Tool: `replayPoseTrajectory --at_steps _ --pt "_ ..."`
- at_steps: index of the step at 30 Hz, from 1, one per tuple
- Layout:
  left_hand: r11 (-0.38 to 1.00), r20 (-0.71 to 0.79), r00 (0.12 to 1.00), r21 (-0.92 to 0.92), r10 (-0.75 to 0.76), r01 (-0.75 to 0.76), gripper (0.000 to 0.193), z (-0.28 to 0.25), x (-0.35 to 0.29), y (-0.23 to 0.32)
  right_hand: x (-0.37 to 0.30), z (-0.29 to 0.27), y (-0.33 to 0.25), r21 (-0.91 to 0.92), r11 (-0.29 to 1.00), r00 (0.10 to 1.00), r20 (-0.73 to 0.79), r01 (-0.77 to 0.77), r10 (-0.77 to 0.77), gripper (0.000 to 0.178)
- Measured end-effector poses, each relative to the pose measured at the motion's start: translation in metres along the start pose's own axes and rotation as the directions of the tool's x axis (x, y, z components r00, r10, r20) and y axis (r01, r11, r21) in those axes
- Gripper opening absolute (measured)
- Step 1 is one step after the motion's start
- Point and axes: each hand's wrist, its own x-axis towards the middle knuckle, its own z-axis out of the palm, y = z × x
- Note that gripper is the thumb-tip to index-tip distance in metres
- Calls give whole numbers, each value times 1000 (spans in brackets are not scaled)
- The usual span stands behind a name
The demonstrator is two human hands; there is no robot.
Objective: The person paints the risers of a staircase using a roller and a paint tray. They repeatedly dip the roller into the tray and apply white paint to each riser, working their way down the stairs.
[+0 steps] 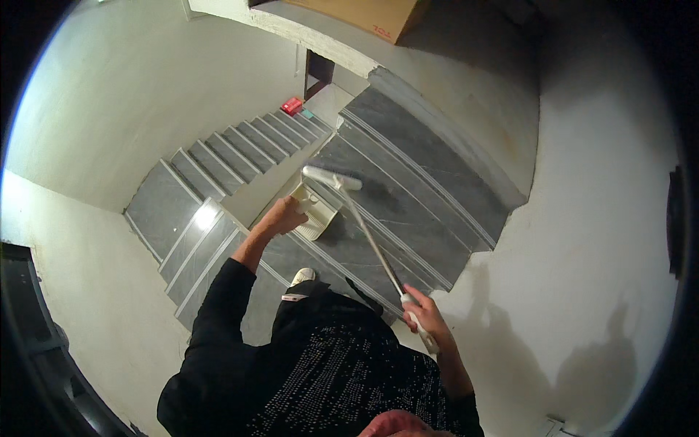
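My left hand [282, 217] is closed round the handle of a cream dustpan [317, 217], whose ridged pan hangs over the grey stairs. In my right hand [422, 313] is the white grip of a broom [375, 244] with a metal pole. The pole slants up and left to a wide white broom head [332, 177] with dark bristles. That head is just beyond the dustpan, over a grey step. Whether the bristles touch the step, I cannot tell. The top of the dustpan's handle is hidden in my fist.
Grey steps [408, 175] with pale edge strips rise ahead and right; another flight [233, 154] runs along the left wall. A red box [292, 106] sits at its far end. A cardboard box [364, 14] rests above a low wall [444, 109]. My shoe [303, 277] stands on a step.
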Motion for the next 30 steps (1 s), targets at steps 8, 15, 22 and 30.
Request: replayPoseTrajectory --at_steps 8,15,22,30 --pt "996 -10 996 -23 91 -91 34 30 -7 4 103 15 11 -18 998 996 -70 62 -63 62" --pt "998 48 999 -63 18 -15 32 56 -4 7 34 6 64 -80 996 998 -46 -50 46 56" --pt "994 135 989 -78 -64 75 35 49 -17 45 -61 -2 32 -106 975 981 -49 -194 190 56" --pt "993 57 995 -87 79 -74 40 88 -34 39 11 -21 53 6 995 985 -141 99 -97 58"
